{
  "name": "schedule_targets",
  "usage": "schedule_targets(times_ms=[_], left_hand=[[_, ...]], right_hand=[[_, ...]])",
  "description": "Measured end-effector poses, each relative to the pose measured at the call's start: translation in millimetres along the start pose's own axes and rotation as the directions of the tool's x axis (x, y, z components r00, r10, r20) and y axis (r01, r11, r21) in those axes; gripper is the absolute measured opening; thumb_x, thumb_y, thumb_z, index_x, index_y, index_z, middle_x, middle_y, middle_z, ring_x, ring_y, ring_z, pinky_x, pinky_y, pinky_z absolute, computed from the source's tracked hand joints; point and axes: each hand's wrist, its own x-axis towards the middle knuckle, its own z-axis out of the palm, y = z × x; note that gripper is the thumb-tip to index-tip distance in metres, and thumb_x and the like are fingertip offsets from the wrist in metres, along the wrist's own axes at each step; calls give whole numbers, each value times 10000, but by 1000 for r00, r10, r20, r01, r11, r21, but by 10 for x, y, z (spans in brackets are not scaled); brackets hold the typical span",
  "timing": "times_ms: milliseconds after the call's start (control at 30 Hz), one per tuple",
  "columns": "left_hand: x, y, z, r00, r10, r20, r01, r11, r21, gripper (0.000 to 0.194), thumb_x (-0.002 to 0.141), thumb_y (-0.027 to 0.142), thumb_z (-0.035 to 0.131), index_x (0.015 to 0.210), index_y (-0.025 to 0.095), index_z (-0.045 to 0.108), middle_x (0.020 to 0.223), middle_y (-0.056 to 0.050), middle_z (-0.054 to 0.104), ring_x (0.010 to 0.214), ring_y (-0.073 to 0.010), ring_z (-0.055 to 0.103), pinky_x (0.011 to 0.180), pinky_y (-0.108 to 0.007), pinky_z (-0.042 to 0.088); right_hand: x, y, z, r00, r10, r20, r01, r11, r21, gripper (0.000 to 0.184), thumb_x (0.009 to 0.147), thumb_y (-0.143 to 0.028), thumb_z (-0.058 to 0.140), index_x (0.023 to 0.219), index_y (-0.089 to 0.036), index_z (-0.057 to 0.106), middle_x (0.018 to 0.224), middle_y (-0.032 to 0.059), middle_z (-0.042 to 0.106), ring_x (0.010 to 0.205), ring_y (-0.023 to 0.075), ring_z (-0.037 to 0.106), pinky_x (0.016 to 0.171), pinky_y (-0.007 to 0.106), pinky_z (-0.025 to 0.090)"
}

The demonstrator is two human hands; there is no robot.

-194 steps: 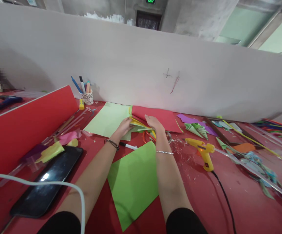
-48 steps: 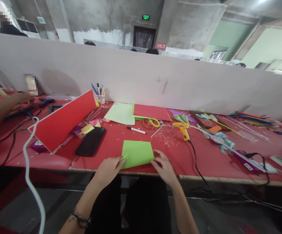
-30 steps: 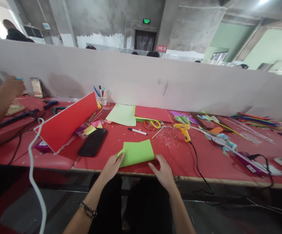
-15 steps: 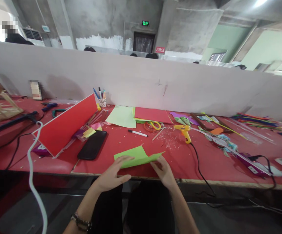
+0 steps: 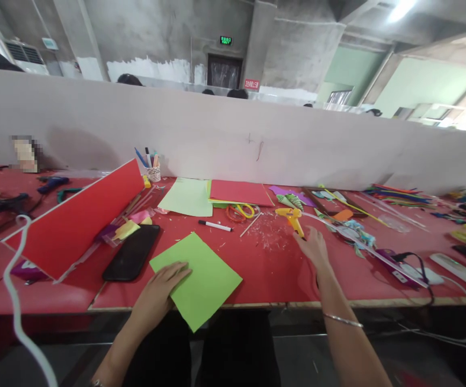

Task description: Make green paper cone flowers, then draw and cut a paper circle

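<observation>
A bright green paper sheet (image 5: 200, 277) lies flat near the front edge of the red table (image 5: 273, 266), one corner hanging past the edge. My left hand (image 5: 158, 293) rests on its left side with the fingers spread flat. My right hand (image 5: 313, 248) is stretched out to the right, fingers extended, just short of the yellow glue gun (image 5: 291, 217). It holds nothing.
A black phone (image 5: 131, 259) lies left of the sheet beside a slanted red board (image 5: 75, 223). Behind are a black marker (image 5: 215, 225), scissors (image 5: 238, 210), stacked coloured papers (image 5: 216, 194), a pen cup (image 5: 152, 169), and craft sticks and cables (image 5: 402, 258) at right.
The green sheet, held lifted and folded in both hands, now lies flat and turned. My right hand has let go and reached right toward the glue gun. The view shifted right.
</observation>
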Motion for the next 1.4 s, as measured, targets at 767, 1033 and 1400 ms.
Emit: schedule_targets(times_ms=[767, 1033, 1400], left_hand=[[-2, 24, 13, 993, 120, -12, -112, 957, 266, 533, 767, 150, 407, 1286, 264, 367, 1339, -8, 391, 1214, -173, 349, 1015, -343, 297], [-12, 46, 9, 995, 102, -21, -95, 972, 215, 547, 758, 134, 406, 1284, 280, 370, 1336, -7, 393, 1213, -178, 349, 1028, -357, 285], [-29, 67, -10, 999, 50, -3, -50, 997, 61, 564, 719, 85, 405, 1239, 300, 436, 1319, -1, 419, 1213, -186, 364, 1020, -379, 302]], right_hand=[[404, 671, -47, 980, 129, 148, -81, 952, -294, 366, 836, -308, 342, 1131, -120, 451, 993, 140, 604, 933, 216, 575, 711, 282, 421], [138, 384, -165, 978, 206, 46, -160, 864, -477, 425, 777, -355, 426, 1052, -44, 522, 1035, 239, 540, 1030, 337, 496, 711, 409, 447], [-235, -1573, 310, 643, -626, 441, 705, 709, -22, 314, 807, -252, 447, 1114, -198, 483, 1111, 104, 542, 1033, 205, 500, 806, 299, 391]])
